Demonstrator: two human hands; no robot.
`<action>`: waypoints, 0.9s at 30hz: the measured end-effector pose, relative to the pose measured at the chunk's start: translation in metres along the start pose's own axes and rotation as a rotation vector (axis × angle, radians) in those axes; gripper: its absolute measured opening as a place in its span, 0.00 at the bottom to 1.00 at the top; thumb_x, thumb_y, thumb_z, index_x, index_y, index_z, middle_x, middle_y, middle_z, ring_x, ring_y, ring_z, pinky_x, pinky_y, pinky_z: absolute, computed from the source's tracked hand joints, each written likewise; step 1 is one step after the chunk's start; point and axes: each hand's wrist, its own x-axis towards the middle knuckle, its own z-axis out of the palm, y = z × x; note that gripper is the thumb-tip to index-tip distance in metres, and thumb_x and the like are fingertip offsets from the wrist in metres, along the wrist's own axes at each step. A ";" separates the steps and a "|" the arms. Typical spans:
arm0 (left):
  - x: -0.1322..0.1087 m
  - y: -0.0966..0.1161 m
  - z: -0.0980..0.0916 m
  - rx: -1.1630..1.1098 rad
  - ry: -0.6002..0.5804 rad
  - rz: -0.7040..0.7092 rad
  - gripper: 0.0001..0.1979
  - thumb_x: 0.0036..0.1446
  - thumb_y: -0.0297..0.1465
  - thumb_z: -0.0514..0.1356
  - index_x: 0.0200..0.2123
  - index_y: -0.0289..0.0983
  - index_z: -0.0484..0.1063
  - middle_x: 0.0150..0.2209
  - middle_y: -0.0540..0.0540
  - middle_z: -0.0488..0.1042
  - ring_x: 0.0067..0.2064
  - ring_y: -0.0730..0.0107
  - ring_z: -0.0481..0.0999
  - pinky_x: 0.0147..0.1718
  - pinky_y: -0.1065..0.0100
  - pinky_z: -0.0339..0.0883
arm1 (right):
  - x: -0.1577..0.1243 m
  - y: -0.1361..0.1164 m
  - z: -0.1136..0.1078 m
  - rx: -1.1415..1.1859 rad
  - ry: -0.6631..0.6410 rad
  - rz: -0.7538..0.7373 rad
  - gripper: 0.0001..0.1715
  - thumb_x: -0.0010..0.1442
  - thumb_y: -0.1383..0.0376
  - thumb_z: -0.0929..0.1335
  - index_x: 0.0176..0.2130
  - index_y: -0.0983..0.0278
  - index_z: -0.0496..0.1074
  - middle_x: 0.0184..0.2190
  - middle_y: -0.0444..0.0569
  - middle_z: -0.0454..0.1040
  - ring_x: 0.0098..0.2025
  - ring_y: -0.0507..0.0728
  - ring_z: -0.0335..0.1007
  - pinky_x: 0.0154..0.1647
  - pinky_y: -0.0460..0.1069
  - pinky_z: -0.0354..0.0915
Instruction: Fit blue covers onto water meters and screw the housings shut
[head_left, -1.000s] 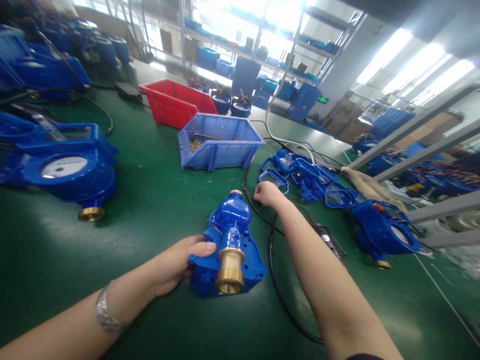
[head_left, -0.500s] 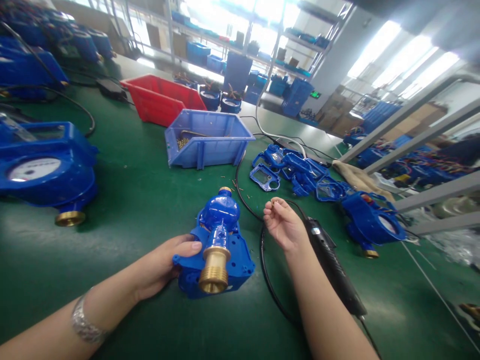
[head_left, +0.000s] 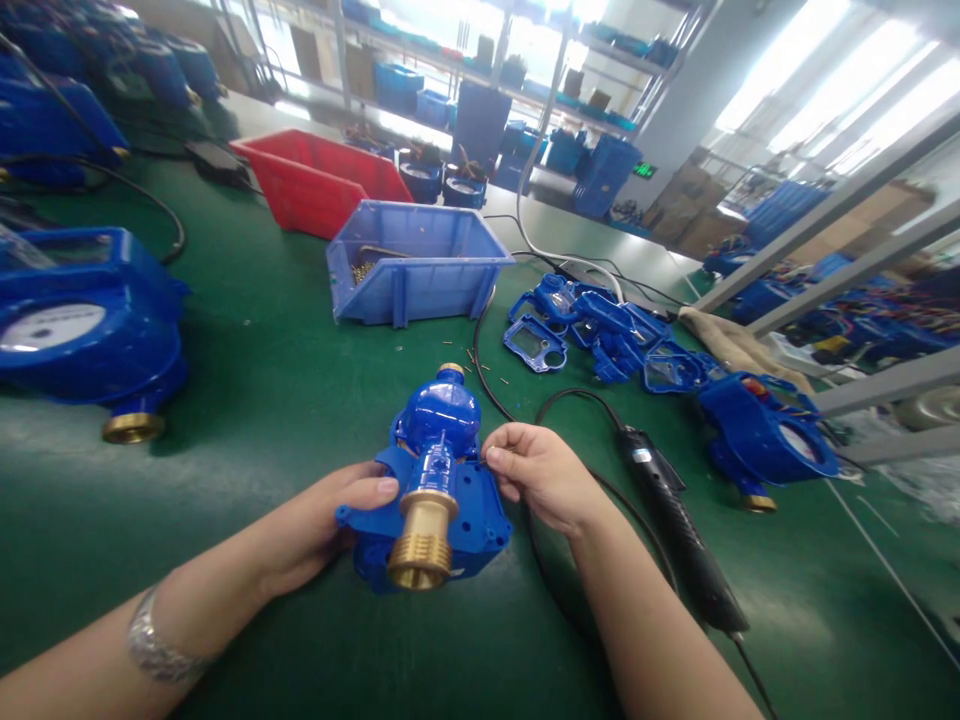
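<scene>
A blue water meter (head_left: 439, 415) with threaded brass ends lies turned over on the green table, its pipe side up. My left hand (head_left: 330, 515) grips the housing's left edge, thumb on top and fingers underneath. At the right edge of the housing, my right hand (head_left: 536, 472) pinches a small screw, mostly covered by the fingertips. Several loose screws (head_left: 486, 368) are scattered beyond the meter. A black electric screwdriver (head_left: 682, 530) lies right of my right hand, its cord looping behind.
Beyond the meter stand a blue bin (head_left: 442, 290) with small brass-coloured parts and a red bin (head_left: 300, 190). Blue cover frames (head_left: 600, 325) are heaped back right. Other meters stand left (head_left: 90, 330) and right (head_left: 757, 440). Metal rails (head_left: 840, 240) rise at the right.
My right hand has moved left and down from above the table to the meter housing's right edge. My left hand keeps its grip on the meter.
</scene>
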 end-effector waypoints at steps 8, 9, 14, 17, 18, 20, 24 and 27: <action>0.000 -0.001 -0.004 -0.049 -0.052 -0.003 0.24 0.47 0.38 0.65 0.47 0.32 0.71 0.41 0.42 0.79 0.43 0.58 0.77 0.44 0.65 0.68 | 0.000 0.000 0.006 -0.052 0.069 0.022 0.14 0.38 0.67 0.76 0.23 0.69 0.69 0.15 0.39 0.65 0.13 0.43 0.52 0.11 0.38 0.44; -0.001 -0.001 -0.004 -0.048 -0.045 -0.001 0.24 0.46 0.38 0.65 0.46 0.32 0.72 0.41 0.42 0.79 0.42 0.59 0.77 0.44 0.65 0.68 | 0.001 0.000 0.005 -0.025 0.080 0.017 0.14 0.38 0.67 0.76 0.23 0.69 0.68 0.15 0.39 0.65 0.13 0.42 0.52 0.11 0.38 0.44; 0.000 0.000 -0.004 -0.052 -0.045 -0.001 0.24 0.46 0.38 0.66 0.46 0.33 0.72 0.40 0.43 0.79 0.41 0.60 0.78 0.44 0.66 0.68 | 0.002 -0.001 -0.004 0.132 0.103 0.023 0.14 0.37 0.65 0.75 0.27 0.68 0.72 0.16 0.39 0.64 0.15 0.43 0.53 0.12 0.38 0.48; 0.000 -0.001 -0.001 -0.070 -0.051 0.029 0.20 0.46 0.37 0.66 0.42 0.33 0.75 0.38 0.43 0.80 0.41 0.61 0.78 0.42 0.68 0.69 | 0.001 -0.005 -0.009 0.172 0.110 0.037 0.15 0.36 0.69 0.76 0.29 0.69 0.74 0.20 0.44 0.70 0.18 0.45 0.61 0.15 0.39 0.58; 0.000 -0.002 -0.001 -0.074 -0.044 0.044 0.18 0.47 0.37 0.65 0.41 0.34 0.75 0.38 0.43 0.80 0.41 0.61 0.78 0.41 0.69 0.69 | 0.000 -0.007 -0.010 0.182 0.112 0.037 0.15 0.36 0.69 0.75 0.29 0.70 0.75 0.21 0.45 0.71 0.18 0.45 0.62 0.16 0.39 0.59; 0.000 -0.004 0.001 -0.076 -0.022 0.068 0.15 0.48 0.36 0.65 0.39 0.34 0.76 0.39 0.43 0.79 0.39 0.63 0.78 0.40 0.69 0.69 | -0.004 -0.011 -0.011 0.202 0.119 0.026 0.15 0.37 0.68 0.75 0.30 0.70 0.76 0.21 0.46 0.72 0.19 0.46 0.64 0.17 0.39 0.61; 0.000 -0.006 0.002 -0.077 0.011 0.064 0.15 0.48 0.36 0.65 0.39 0.34 0.76 0.40 0.43 0.79 0.39 0.62 0.78 0.41 0.66 0.69 | -0.018 -0.015 -0.007 0.221 0.129 -0.001 0.12 0.41 0.66 0.75 0.29 0.69 0.76 0.20 0.44 0.71 0.18 0.45 0.63 0.15 0.39 0.60; 0.000 -0.007 0.000 -0.092 -0.021 0.058 0.15 0.49 0.35 0.64 0.39 0.34 0.76 0.38 0.43 0.80 0.39 0.61 0.78 0.41 0.67 0.70 | -0.028 -0.011 -0.004 0.212 0.123 0.018 0.11 0.41 0.67 0.75 0.28 0.71 0.76 0.20 0.46 0.72 0.17 0.46 0.64 0.15 0.40 0.61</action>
